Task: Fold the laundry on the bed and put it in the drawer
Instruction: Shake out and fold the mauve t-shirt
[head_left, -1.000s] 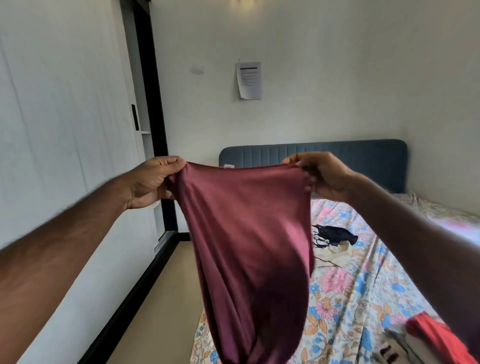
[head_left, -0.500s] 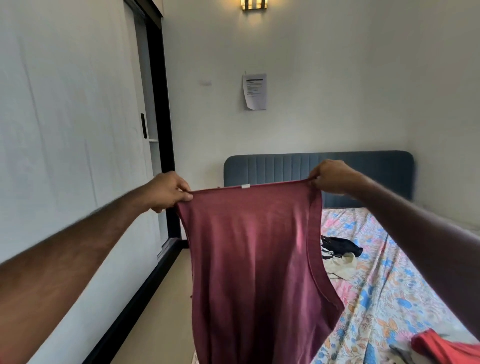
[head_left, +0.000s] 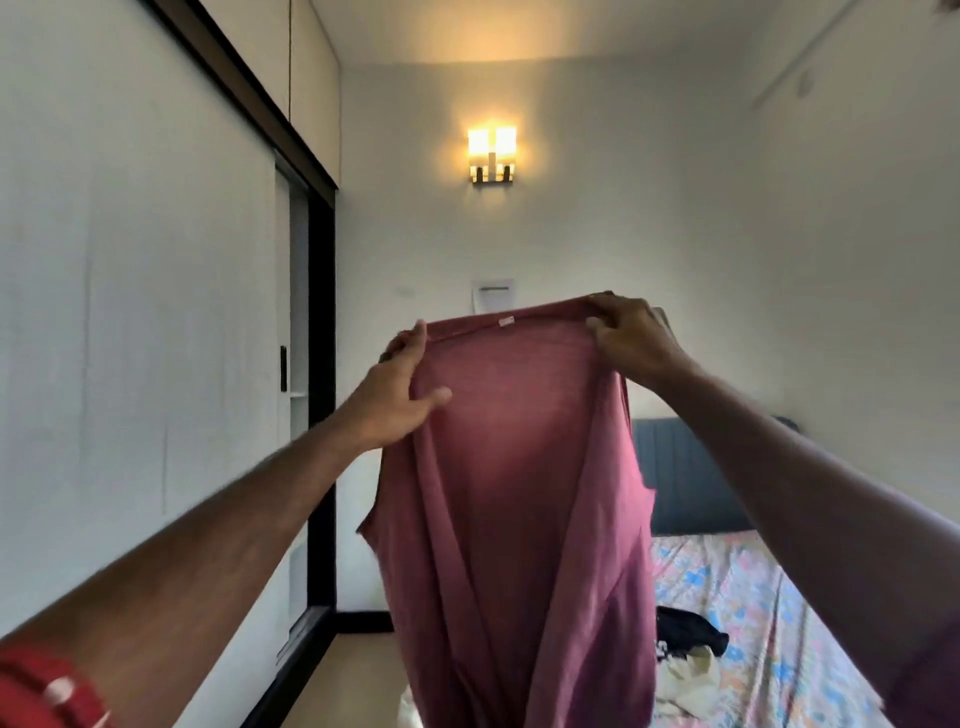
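Observation:
A maroon garment (head_left: 519, 493) hangs in the air in front of me, held up by its top hem, with a small white tag at the middle of that hem. My left hand (head_left: 400, 395) grips the hem's left corner, thumb across the front of the cloth. My right hand (head_left: 628, 338) pinches the right corner a little higher. The cloth hangs in long folds past the frame's bottom edge. The bed (head_left: 769, 613), with a floral sheet, lies low on the right. On it are a black garment (head_left: 685, 631) and a cream one (head_left: 685, 680).
A white sliding wardrobe (head_left: 145, 338) with a black frame fills the left side. A lit wall lamp (head_left: 492, 154) hangs on the far wall above a paper notice (head_left: 493, 293). The blue headboard (head_left: 685, 473) stands behind the garment. A strip of beige floor (head_left: 353, 675) runs beside the bed.
Both hands have risen with the maroon garment, and my view has tilted up to the lamp. My hands have come closer together, and the cloth hangs narrower.

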